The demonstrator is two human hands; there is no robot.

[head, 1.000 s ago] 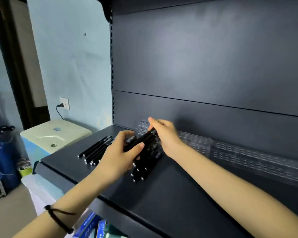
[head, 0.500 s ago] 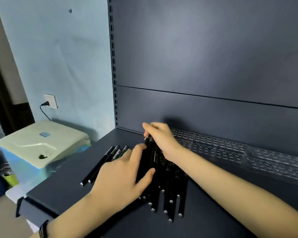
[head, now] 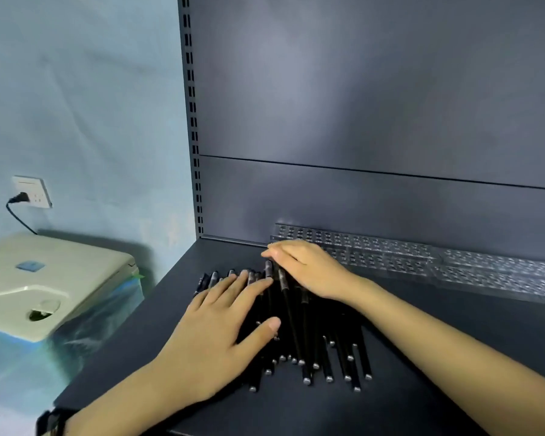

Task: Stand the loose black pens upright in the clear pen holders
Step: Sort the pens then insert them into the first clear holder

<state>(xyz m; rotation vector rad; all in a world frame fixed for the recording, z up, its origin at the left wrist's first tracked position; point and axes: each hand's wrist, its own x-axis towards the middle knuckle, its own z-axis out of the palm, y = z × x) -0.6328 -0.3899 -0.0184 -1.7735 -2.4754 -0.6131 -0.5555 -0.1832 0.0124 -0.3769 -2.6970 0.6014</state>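
A dark band (head: 49, 423) circles the left wrist at the shelf's (head: 422, 388) near-left corner. The left hand (head: 221, 328) lies flat with fingers straight and spread, pressing down on the left part of the loose black pens (head: 312, 341), grasping nothing. The pens lie in a heap on the middle of the shelf, roughly parallel, silver-tipped ends toward the near edge and the other ends toward the back. The right hand (head: 309, 269) rests over the far ends of the heap, fingers bent across them and pointing left. Its thumb is hidden, so whether it pinches a pen cannot be told. Just behind it, the clear pen holders (head: 453, 262) run in a row along the shelf's back edge, against the grey back panel (head: 359, 121). Past the left edge stands a cream lidded appliance (head: 44, 284), with a wall socket (head: 33, 191) above it.
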